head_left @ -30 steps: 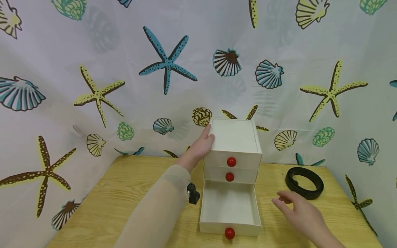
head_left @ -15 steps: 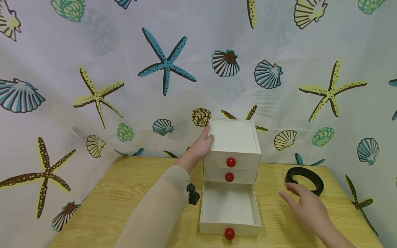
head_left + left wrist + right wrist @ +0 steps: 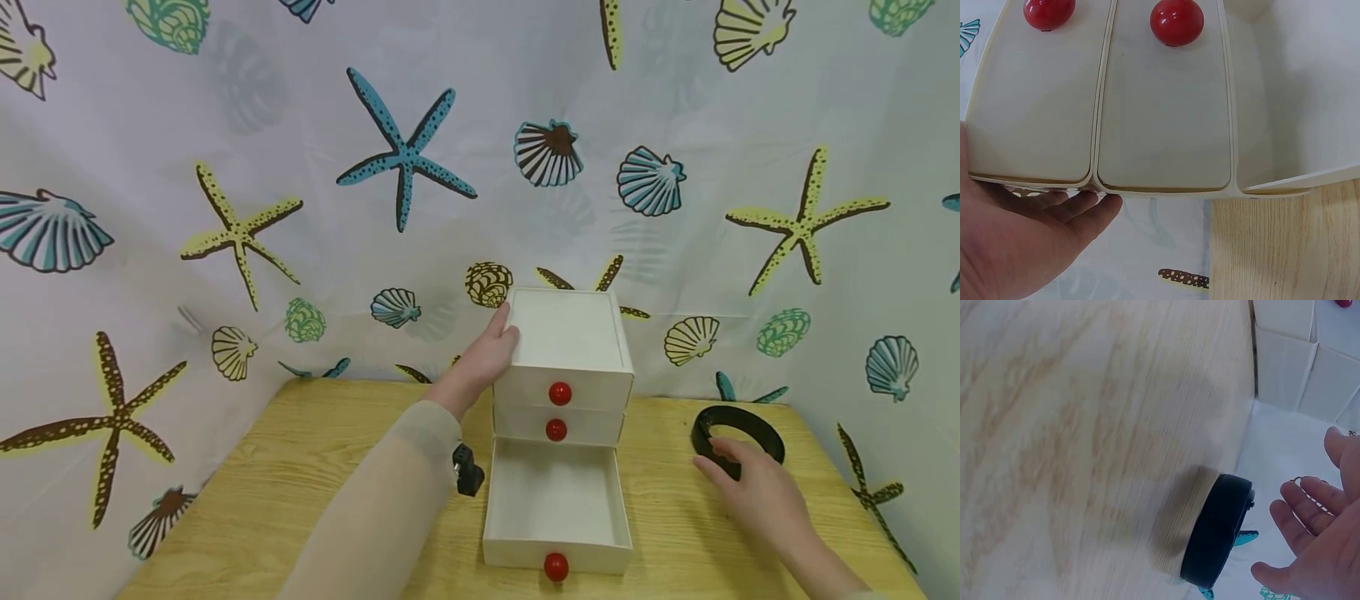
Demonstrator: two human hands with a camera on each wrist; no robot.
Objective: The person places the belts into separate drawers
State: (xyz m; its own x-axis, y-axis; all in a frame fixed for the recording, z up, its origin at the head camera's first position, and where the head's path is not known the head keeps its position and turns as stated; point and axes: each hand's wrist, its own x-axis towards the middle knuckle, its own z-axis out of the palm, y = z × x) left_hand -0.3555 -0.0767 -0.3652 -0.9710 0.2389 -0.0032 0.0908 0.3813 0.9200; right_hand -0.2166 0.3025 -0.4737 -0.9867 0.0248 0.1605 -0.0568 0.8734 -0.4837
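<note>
A small white drawer cabinet [image 3: 570, 329] with red knobs stands on the table, its bottom drawer [image 3: 555, 492] pulled out and holding nothing. My left hand [image 3: 483, 358] rests against the cabinet's left side near the top; in the left wrist view its fingers [image 3: 1094, 219] lie along that side. To the right, a coiled black belt [image 3: 767, 433] lies on the table. My right hand [image 3: 765, 492] hovers at the belt's near edge, thumb and fingers apart. The right wrist view shows a gap between this hand [image 3: 1329, 531] and the belt [image 3: 1217, 531].
The wooden table [image 3: 322, 467] extends to both sides of the cabinet. A cloth [image 3: 315, 108] printed with shells and starfish hangs behind it and at the sides. A small black device [image 3: 467, 469] sits at my left wrist.
My right hand has moved rightward and slightly forward, toward the black belt. The left hand keeps its place on the cabinet, and the drawer has not moved.
</note>
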